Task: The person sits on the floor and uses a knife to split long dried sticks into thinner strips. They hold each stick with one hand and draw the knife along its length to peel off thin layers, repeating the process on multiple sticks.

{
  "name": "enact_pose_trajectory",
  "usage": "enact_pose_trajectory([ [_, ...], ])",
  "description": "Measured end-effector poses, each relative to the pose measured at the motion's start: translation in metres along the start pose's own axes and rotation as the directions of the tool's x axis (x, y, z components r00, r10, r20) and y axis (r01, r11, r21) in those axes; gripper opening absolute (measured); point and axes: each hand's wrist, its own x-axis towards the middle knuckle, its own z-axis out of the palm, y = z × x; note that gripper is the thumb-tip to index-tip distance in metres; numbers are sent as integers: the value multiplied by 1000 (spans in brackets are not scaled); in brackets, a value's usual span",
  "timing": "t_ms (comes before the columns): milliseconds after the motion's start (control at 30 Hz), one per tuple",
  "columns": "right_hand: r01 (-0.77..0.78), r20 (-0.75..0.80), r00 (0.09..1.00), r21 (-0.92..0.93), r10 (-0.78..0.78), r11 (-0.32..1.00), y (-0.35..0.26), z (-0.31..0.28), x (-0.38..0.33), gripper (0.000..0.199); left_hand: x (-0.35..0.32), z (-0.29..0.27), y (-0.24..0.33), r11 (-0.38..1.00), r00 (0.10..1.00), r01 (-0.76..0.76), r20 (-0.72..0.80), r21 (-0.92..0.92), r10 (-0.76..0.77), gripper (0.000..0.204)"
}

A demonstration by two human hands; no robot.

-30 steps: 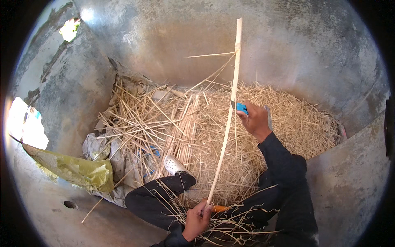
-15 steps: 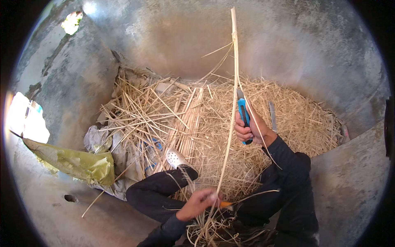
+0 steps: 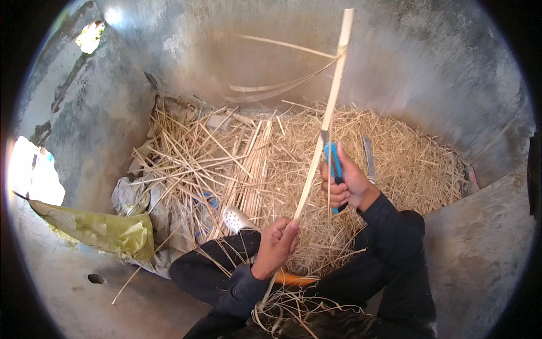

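Left hand (image 3: 276,247): fingers closed on the strip (image 3: 333,90), just below frame centre. Right hand (image 3: 352,183): fingers wrapped around the knife (image 3: 332,160), right of centre, blade at the strip. Strip extends to the top edge. Straw (image 3: 415,164) lies centre right.

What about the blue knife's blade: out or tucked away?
Out: the grey blade shows beyond the top of the blue knife in the right hand.
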Motion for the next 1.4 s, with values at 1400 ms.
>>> enact_pose_trajectory([
  [1400,120,-292,950,22,-109,992,-30,-47,-20,21,-44,-91,-5,990,962,126,-251,71,-105,34],
])
